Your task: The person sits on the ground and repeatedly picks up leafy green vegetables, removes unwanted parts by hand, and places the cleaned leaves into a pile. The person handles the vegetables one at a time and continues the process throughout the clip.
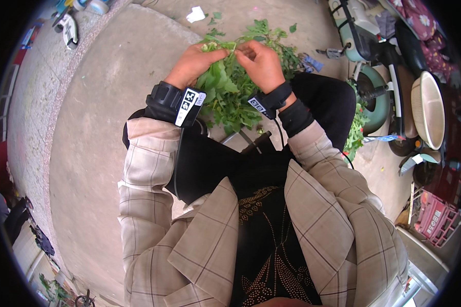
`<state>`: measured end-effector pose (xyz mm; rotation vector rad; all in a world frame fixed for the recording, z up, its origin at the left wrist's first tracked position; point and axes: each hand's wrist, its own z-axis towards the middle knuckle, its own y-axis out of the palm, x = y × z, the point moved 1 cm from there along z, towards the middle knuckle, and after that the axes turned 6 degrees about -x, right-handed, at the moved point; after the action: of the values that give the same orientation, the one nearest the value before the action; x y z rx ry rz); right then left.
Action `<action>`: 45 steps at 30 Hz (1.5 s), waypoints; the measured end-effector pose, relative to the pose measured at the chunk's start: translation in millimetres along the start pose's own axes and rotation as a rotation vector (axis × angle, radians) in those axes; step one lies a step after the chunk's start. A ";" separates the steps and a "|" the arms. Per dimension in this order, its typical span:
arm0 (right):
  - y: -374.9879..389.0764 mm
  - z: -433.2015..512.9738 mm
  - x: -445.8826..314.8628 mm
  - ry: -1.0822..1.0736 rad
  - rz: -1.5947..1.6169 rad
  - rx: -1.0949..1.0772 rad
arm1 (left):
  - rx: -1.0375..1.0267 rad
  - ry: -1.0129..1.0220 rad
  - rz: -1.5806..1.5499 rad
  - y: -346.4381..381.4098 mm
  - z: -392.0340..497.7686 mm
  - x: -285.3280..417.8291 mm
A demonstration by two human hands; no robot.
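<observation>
Leafy greens (217, 78) hang from my left hand (192, 63), which has its thumb laid along the stems. Close to its right, my right hand (265, 65) pinches a thin pale stem (234, 48) between thumb and fingertips. Both hands are raised in front of my knees. Under and behind them spreads a heap of the same greens (238, 117); where the held bunch ends and the heap begins is hard to tell. Black bands with small printed-code boxes sit on both wrists.
A scrap of white paper (196, 14) and loose leaves (217, 16) lie on the concrete floor (100, 126). More greens (355, 132) are beside my right knee. Further right stand a green scooter (372, 101), an oval plastic basket (428, 111) and a red plastic crate (436, 220).
</observation>
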<state>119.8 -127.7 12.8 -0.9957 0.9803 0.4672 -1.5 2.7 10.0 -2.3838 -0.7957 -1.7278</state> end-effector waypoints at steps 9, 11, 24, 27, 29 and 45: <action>0.4 -1.1 14.0 0.077 0.315 -0.084 | -0.055 0.080 0.186 10.5 1.8 -3.2; -2.0 -1.9 12.7 0.041 0.161 -0.082 | -0.055 0.090 0.232 9.9 2.8 -4.5; -13.8 -8.3 -1.0 -0.268 -0.450 -0.237 | -0.200 0.138 0.542 1.5 9.2 -20.1; -13.1 -10.4 -2.3 -0.289 -0.469 -0.228 | -0.202 0.087 0.532 -1.0 10.5 -19.7; -12.9 -10.6 -3.0 -0.289 -0.481 -0.226 | -0.227 0.049 0.500 -2.5 10.3 -17.7; -14.3 -7.1 3.9 -0.250 -0.197 -0.380 | -0.335 0.158 0.503 3.6 -7.5 -1.2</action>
<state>128.7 -141.3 15.0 -1.3242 0.5715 0.6097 -6.5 -3.6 12.4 -2.3127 0.1263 -1.8916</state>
